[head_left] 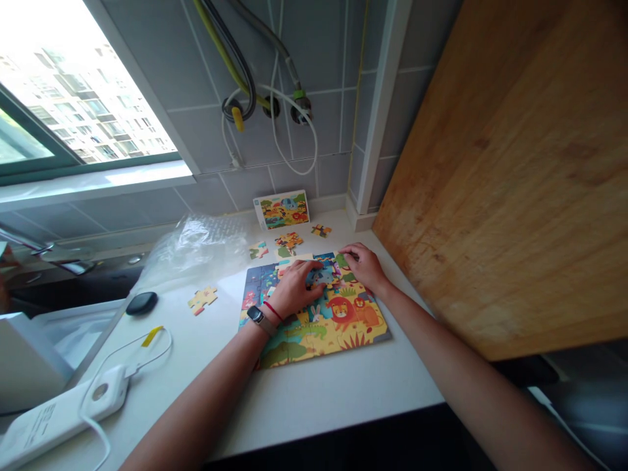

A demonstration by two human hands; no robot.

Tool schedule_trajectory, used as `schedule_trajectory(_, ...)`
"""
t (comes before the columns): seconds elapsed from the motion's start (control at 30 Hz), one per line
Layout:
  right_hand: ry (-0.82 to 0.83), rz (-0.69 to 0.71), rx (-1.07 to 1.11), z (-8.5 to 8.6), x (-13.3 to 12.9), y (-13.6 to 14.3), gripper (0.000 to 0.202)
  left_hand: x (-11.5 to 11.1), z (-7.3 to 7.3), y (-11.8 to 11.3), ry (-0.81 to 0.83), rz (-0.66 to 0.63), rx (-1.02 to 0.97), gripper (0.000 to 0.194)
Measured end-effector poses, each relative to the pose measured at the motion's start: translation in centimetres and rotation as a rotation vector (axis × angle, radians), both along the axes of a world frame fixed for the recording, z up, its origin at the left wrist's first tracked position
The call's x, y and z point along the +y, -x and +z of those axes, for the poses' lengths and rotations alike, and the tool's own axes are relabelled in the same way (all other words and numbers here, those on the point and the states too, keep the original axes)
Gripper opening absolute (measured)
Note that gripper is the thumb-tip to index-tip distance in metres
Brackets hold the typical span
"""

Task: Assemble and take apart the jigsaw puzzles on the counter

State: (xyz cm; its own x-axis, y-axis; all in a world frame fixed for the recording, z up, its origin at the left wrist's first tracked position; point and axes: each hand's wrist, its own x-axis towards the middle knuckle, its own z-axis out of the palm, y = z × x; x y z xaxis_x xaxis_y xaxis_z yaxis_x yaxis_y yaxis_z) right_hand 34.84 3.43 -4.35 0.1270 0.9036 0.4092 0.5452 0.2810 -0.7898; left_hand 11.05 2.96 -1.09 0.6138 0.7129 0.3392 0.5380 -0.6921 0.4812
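A colourful animal jigsaw puzzle (pixel 318 330), with lions, a rabbit and a crocodile, lies largely assembled on the white counter. My left hand (pixel 294 289) rests over its upper middle, fingers apart and partly hiding the picture. At the upper right corner, my right hand (pixel 366 265) has its fingers pinched at a green puzzle piece (pixel 342 260). Beyond the puzzle are loose pieces: an orange one (pixel 289 240), a brown and yellow one (pixel 321 230) and a pale green one (pixel 258 250). Another yellow piece (pixel 202 300) lies to the left.
A picture box (pixel 283 210) leans on the tiled wall. Crumpled clear plastic (pixel 196 248) lies at the back left. Nearer the sink (pixel 63 281) are a black rounded object (pixel 142 303) and a white device (pixel 63 415) with a cable. A wooden panel (pixel 510 170) rises at the right.
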Motion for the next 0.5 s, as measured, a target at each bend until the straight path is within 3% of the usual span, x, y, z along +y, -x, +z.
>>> schedule_trajectory(0.37, 0.000, 0.005, -0.029, 0.23, -0.07, 0.08, 0.022, -0.32, -0.21, -0.36, -0.029, -0.010, 0.005, 0.042)
schedule_trajectory(0.5, -0.001, 0.008, -0.039, 0.28, -0.12, 0.09, 0.022, -0.56, -0.03, -0.48, -0.033, -0.060, 0.016, 0.035)
